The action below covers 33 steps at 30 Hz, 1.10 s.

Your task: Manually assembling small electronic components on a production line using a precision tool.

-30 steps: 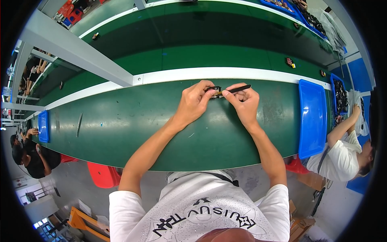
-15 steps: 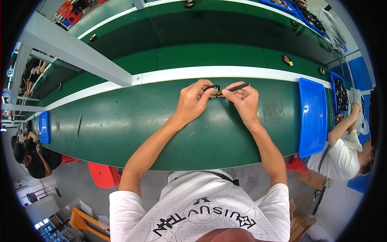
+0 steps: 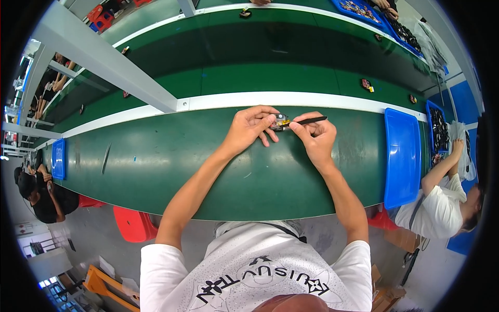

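My left hand [image 3: 251,128] pinches a small black electronic assembly [image 3: 281,118] between thumb and fingers, over the green bench near the white rail. Its lower fingers stick out below the piece. A yellow part shows on the assembly's near side. In my right hand [image 3: 318,136] is a slim black pen-shaped tool [image 3: 313,120], pinched by thumb and fingers. The tool's rear end points right, and its front end reaches the yellow part. Fingers hide some of the assembly, and the exact contact is too small to make out.
Beyond the white rail [image 3: 270,99], several small assemblies lie on a green belt [image 3: 280,75]. A blue tray [image 3: 403,156] stands at the right, with a co-worker past it. A thin metal strip [image 3: 106,158] and a smaller blue tray [image 3: 58,158] lie left. A grey post [image 3: 119,65] slants across.
The assembly has been turned in my left hand, whose lower fingers now stretch out beneath it. The black tool lies flatter. The view has shifted slightly.
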### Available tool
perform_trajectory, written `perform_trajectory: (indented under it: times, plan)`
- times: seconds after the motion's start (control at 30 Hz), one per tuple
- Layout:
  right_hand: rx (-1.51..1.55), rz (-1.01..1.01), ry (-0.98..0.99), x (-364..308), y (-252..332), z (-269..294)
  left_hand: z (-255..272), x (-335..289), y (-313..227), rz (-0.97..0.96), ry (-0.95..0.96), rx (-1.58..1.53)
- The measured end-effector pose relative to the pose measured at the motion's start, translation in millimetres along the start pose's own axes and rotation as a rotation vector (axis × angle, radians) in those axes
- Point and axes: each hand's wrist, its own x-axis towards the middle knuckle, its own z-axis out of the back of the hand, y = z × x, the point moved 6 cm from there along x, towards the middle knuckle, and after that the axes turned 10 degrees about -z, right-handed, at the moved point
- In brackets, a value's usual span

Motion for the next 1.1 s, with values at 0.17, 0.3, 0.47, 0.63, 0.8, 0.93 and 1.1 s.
perform_trajectory:
  times: [0.17,0.3,0.47,0.63,0.8,0.93,1.1]
  plan:
    - [-0.059,0.122,0.035,-6,9,-5,-1,-9,1,0.077,0.063,-0.052]
    - [-0.106,0.147,0.048,-6,12,-6,-1,-11,0,0.058,0.083,-0.044]
    - [-0.118,0.135,0.074,-7,10,-7,1,-13,2,0.068,0.097,-0.004]
    - [-0.13,0.108,0.068,-8,7,-7,-2,-13,2,0.064,0.075,-0.01]
    - [-0.115,0.079,0.041,-10,4,-9,-1,-13,3,0.059,0.073,-0.006]
    - [-0.098,0.07,-0.002,-13,5,-12,-1,-12,1,0.042,0.063,-0.016]
    - [-0.077,0.065,-0.054,-17,3,-13,-1,-12,-1,0.006,0.037,-0.04]
